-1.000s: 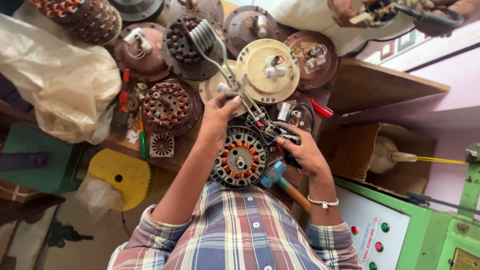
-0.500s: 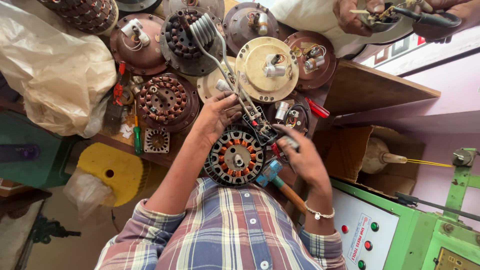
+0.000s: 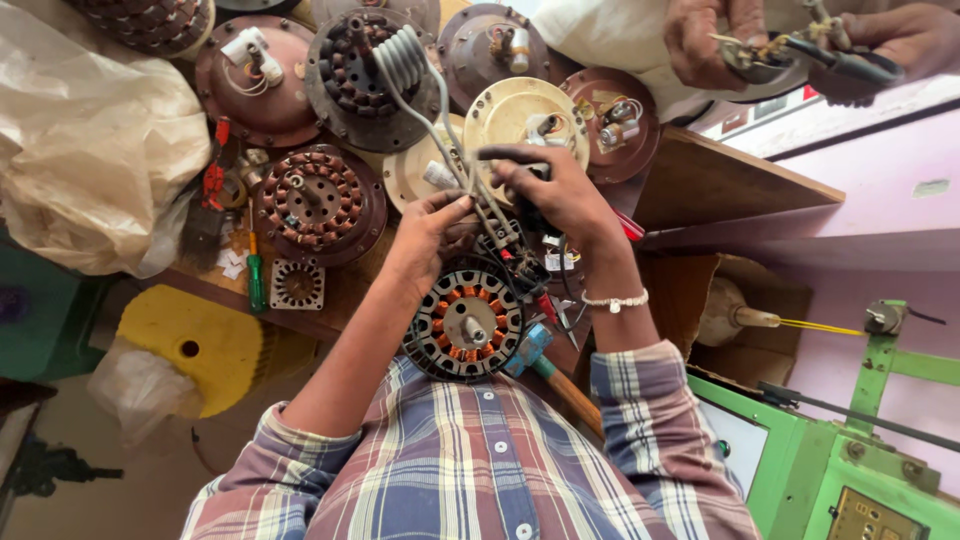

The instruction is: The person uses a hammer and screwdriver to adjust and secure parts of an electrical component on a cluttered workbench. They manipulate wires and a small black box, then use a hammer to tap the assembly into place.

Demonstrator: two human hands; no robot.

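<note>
Above the copper-wound stator (image 3: 466,322), left hand (image 3: 428,235) pinches grey wires (image 3: 455,160); right hand (image 3: 555,195) grips a dark tool (image 3: 505,154).

Copper-wound stator (image 3: 466,322), flat, near bench edge

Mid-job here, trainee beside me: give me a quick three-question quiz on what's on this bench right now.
1. True or false: the left hand pinches the grey wire bundle above the wound stator.
2. What does the right hand grip? A) a dark-handled tool B) the green screwdriver C) the yellow stool
3. Fill in: the green screwdriver lies on the bench beside a small square ____ part.

Key
1. True.
2. A, the dark-handled tool.
3. Laminated; that small laminated core sits just right of the screwdriver.
</note>
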